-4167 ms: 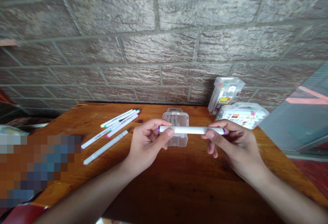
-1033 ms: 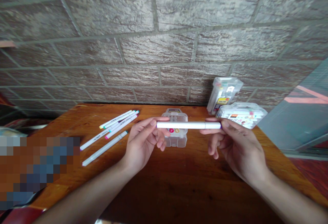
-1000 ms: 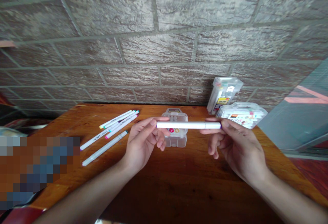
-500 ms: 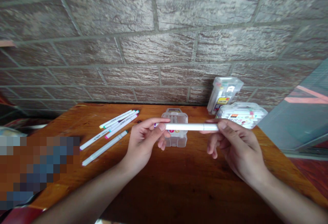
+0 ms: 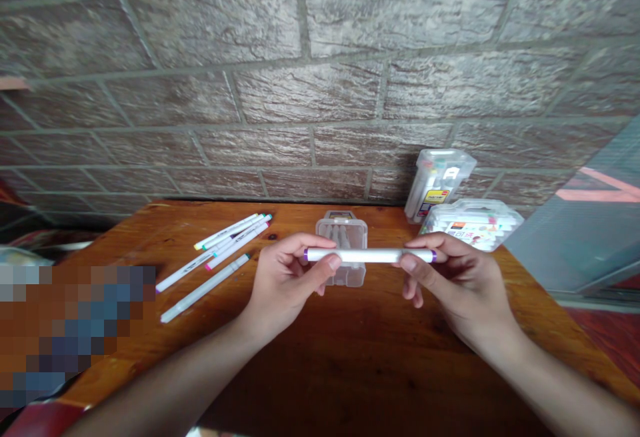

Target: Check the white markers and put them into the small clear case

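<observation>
A white marker pen (image 5: 370,256) with purple ends is held level above the wooden table (image 5: 320,370). Near its left end my left hand (image 5: 285,283) pinches it between thumb and fingers. My right hand (image 5: 455,287) pinches the right part the same way, its lower fingers curled underneath. Behind the pen stands a small clear plastic case (image 5: 356,278) with a few markers inside, partly hidden by the pen and my left hand.
Several loose markers (image 5: 235,240) lie on the table's left side, with a greyish marker (image 5: 205,289) nearer me. At the back right, a tall clear marker case (image 5: 437,183) stands beside a wider marker box (image 5: 480,223). A brick-patterned wall (image 5: 310,90) rises behind.
My right thumb and fingers have shifted inward along the marker, so its right purple end now shows. My left thumb has also slid slightly inward. The pen sits a little lower.
</observation>
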Available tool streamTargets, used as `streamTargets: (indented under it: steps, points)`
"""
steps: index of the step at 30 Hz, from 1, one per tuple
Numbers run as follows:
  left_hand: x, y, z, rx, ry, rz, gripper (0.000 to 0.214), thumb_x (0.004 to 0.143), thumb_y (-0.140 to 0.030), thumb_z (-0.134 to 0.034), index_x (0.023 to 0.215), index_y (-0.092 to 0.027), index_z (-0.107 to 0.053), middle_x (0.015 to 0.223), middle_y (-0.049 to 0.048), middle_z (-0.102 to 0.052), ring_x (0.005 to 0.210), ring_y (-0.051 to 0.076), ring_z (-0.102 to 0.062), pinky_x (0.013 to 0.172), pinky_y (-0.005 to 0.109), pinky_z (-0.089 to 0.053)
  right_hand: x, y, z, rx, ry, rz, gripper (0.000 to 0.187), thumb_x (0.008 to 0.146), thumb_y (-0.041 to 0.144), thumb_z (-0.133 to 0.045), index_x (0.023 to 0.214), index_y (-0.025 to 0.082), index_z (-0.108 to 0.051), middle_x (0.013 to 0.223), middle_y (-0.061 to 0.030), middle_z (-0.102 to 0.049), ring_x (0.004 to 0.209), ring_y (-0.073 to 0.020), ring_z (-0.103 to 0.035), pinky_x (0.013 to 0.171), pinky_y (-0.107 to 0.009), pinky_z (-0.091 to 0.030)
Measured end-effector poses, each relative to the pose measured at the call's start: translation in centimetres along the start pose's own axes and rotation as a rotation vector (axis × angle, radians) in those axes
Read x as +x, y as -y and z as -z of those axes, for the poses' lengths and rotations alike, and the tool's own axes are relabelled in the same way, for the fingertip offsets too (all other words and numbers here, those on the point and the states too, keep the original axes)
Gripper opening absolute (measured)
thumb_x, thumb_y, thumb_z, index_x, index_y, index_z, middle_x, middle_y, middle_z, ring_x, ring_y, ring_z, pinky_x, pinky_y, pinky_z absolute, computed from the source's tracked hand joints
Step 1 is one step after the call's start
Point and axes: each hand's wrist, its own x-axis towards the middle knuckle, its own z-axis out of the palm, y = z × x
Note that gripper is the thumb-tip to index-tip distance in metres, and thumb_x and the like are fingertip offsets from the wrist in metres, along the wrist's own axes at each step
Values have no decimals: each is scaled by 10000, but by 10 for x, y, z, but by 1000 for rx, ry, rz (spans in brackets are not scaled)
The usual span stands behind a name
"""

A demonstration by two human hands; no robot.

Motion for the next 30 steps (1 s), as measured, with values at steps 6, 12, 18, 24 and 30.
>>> streamTargets:
  steps: [6, 12, 18, 24, 30]
  points:
    - [-1, 1, 1, 4, 12, 6, 171, 839, -268, -877, 950, -162, -801, 627, -5, -714, 447, 84, -598, 442, 170, -470, -1, 2, -1, -21, 19, 7, 182, 866, 291, -886, 944, 200, -749, 572, 5, -725, 420, -128, -631, 406, -204, -521]
    - [0, 3, 1, -34, 11, 0, 159, 876, -261, -839, 1007, -178, -807, 649, -8, -738, 439, 78, -599, 443, 171, -502, 1, -1, -1, 27, 6, 24, 183, 868, 306, -881, 965, 206, -763, 608, -21, -761, 411, -131, -638, 384, -199, -513]
    - [-1, 2, 1, -9, 15, 1, 174, 854, -224, -846, 1015, -170, -813, 660, -1, -740, 443, 76, -610, 435, 156, -489, 0, -3, 2, -13, 14, 8, 196, 864, 271, -889, 1008, 202, -775, 575, -2, -740, 407, -117, -635, 406, -187, -518]
    - [-1, 0, 0, 2, 14, 4, 190, 820, -221, -870, 981, -145, -803, 598, -9, -702, 423, 82, -595, 426, 163, -482, 1, -1, -1, -5, 15, 9, 175, 856, 285, -893, 954, 197, -777, 585, -14, -747, 409, -122, -637, 395, -192, -525]
    - [-1, 0, 0, 27, 30, -9, 163, 840, -225, -855, 960, -140, -784, 563, -31, -659, 438, 83, -607, 443, 152, -485, 1, 1, -2, 0, 22, 21, 157, 862, 283, -887, 925, 197, -772, 549, -10, -733, 393, -113, -628, 397, -175, -514]
